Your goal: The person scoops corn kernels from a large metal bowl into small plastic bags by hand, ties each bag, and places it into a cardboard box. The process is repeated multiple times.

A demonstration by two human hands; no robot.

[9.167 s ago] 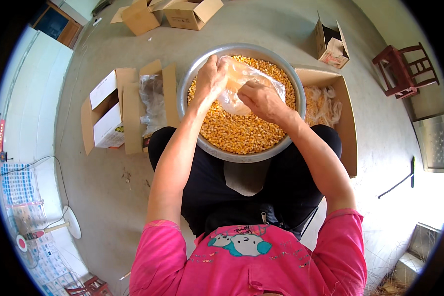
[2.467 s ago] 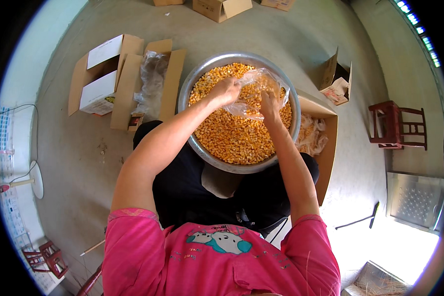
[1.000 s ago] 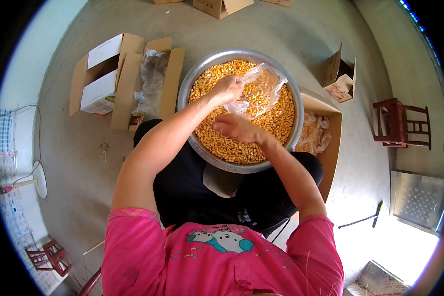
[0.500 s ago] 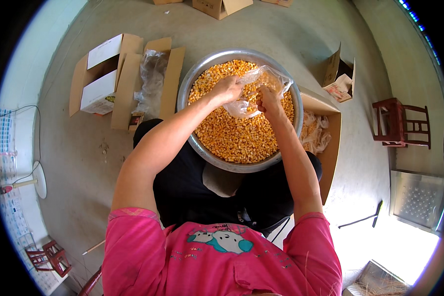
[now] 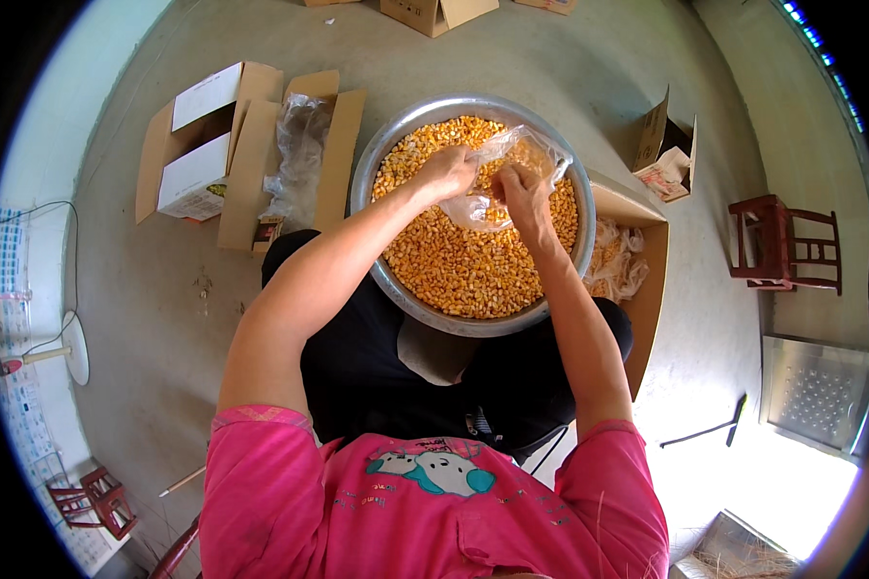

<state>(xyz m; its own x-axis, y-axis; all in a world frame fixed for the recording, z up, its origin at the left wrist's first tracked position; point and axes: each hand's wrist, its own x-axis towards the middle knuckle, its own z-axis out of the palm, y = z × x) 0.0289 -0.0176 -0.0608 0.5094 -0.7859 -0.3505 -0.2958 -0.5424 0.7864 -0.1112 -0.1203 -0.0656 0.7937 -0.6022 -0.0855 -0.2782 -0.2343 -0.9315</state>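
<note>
A wide metal basin (image 5: 363,183) full of yellow corn kernels (image 5: 463,275) rests over my lap. Above the corn, my left hand (image 5: 447,175) grips the edge of a clear plastic bag (image 5: 531,143), which spreads out to the right. Some kernels show through the film. My right hand (image 5: 524,198) is at the bag's near right side, its fingers curled closed; whatever lies in them is hidden. Both hands are over the far half of the basin, close together but apart.
On the left stand open cardboard boxes, one (image 5: 193,174) with white flaps, another holding crumpled plastic bags (image 5: 301,145). A long box (image 5: 652,280) at the basin's right contains filled clear bags (image 5: 620,259). Farther right are a small open box (image 5: 666,150) and a wooden chair (image 5: 787,241).
My right hand has shifted slightly and turned at the bag, its fingers now curled farther left. The left hand keeps its grip on the bag almost unmoved.
</note>
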